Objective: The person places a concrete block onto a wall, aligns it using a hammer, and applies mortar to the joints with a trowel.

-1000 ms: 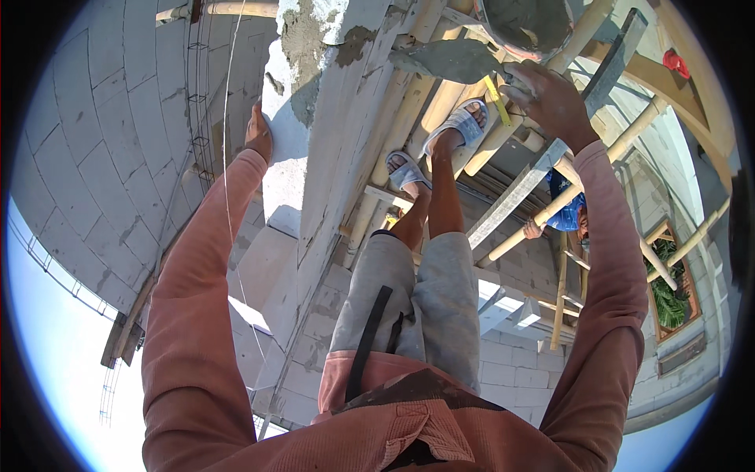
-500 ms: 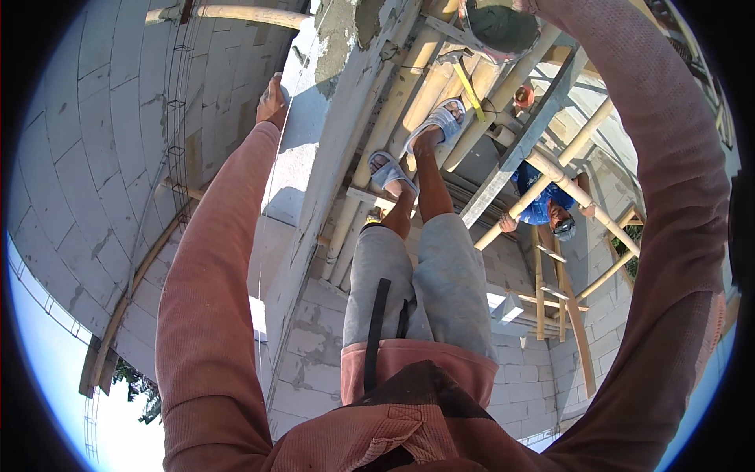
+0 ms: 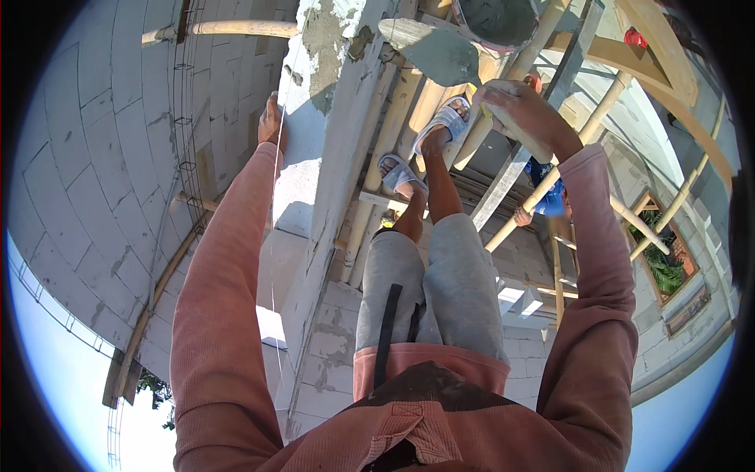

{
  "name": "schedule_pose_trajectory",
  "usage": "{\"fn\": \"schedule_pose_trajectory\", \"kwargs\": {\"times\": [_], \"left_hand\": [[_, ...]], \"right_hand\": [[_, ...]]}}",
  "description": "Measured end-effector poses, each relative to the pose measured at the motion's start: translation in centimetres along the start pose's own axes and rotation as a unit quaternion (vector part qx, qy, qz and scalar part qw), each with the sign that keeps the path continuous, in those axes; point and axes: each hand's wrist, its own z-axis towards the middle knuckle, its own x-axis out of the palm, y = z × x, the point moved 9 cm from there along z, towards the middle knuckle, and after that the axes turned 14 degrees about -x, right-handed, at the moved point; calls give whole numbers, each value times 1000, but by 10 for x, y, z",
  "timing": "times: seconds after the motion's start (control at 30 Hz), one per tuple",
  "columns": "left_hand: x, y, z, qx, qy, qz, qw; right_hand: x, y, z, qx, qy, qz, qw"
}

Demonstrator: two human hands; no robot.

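The person's right hand [image 3: 515,110] is closed around the handle of a trowel [image 3: 442,59], whose broad, leaf-shaped grey blade is smeared with mortar, its tip pale in sunlight and the rest shaded. The trowel is up in the air, pointing toward the picture's upper left, its blade just below the bucket [image 3: 503,49] in view. The left hand [image 3: 270,126] rests against the left edge of a white block wall [image 3: 303,173]; whether it grips cannot be told. Rough grey mortar [image 3: 324,63] coats part of the wall. Beyond, a person in blue [image 3: 550,193] stands behind bamboo poles [image 3: 607,114].
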Motion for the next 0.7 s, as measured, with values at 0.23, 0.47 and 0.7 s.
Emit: {"fn": "schedule_pose_trajectory", "kwargs": {"times": [0.23,0.47,0.7], "left_hand": [[-22,75,33,-67,36,-114,991],[1,27,-10,-171,89,-346,918],[-13,7,-17,-87,41,-230,968]], "right_hand": [[229,-75,74,109,-35,712,693],[262,-51,111,59,109,801,586],[236,-19,80,57,154,661,732]]}}
